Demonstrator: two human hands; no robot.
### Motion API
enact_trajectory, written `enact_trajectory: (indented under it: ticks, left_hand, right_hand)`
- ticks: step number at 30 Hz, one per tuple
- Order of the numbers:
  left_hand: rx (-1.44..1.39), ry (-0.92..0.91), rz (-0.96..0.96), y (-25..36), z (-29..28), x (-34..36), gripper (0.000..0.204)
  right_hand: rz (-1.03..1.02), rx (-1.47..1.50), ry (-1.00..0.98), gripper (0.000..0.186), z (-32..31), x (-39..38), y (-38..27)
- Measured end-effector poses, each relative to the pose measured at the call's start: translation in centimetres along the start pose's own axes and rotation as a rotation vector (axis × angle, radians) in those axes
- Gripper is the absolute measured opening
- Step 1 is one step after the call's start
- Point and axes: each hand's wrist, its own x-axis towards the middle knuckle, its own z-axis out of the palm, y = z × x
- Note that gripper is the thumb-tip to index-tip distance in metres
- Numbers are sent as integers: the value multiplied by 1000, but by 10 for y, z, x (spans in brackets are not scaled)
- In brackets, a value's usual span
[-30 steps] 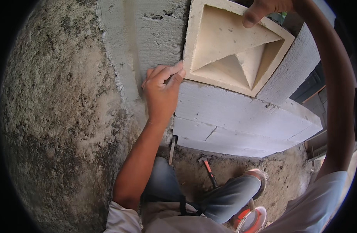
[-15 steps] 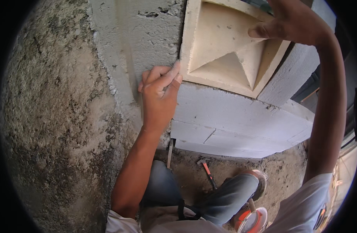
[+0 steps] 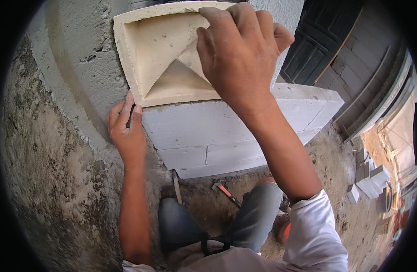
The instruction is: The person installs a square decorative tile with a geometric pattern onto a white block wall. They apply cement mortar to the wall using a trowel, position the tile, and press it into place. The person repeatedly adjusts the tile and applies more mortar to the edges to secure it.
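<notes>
A cream ventilation block [image 3: 165, 50] with a recessed, peaked face stands on top of a low wall of white blocks [image 3: 190, 124]. Its left side meets a grey plastered column [image 3: 88, 43]. My left hand [image 3: 129, 133] is closed at the block's lower left corner, thumb and forefinger touching it and the other fingers curled. Across the upper right part of the block reaches my right hand [image 3: 240, 56], fingers bent over the top rim and thumb in front. That hand covers the block's right side.
A rough, stained wall [image 3: 54, 154] rises on the left. On the ground below lie a red-handled hammer [image 3: 226, 193] and a wooden strip [image 3: 176, 187]. Partly behind my right sleeve is an orange bucket [image 3: 285, 232]. Grey blocks [image 3: 369, 183] are piled at right, and a dark door [image 3: 324, 38] stands behind.
My right hand has come from above the block's right side down onto its top rim, fingers now bent. My left hand stays at the lower left corner. The view has swung right.
</notes>
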Motion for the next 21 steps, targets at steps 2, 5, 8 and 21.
enact_trajectory:
  ticks: [2, 5, 8, 21]
  left_hand:
    - [47, -22, 14, -1, -7, 0, 37]
    - [29, -37, 13, -5, -1, -2, 37]
    - [11, -30, -32, -2, -1, -3, 37]
    - [-25, -10, -95, 2, -3, -4, 35]
  right_hand:
    - [-7, 67, -19, 10, 12, 2, -22]
    - [116, 191, -241, 14, -19, -18, -44]
    - [386, 143, -370, 22, -43, -54, -50]
    - [568, 212, -648, 62, -62, -114, -58]
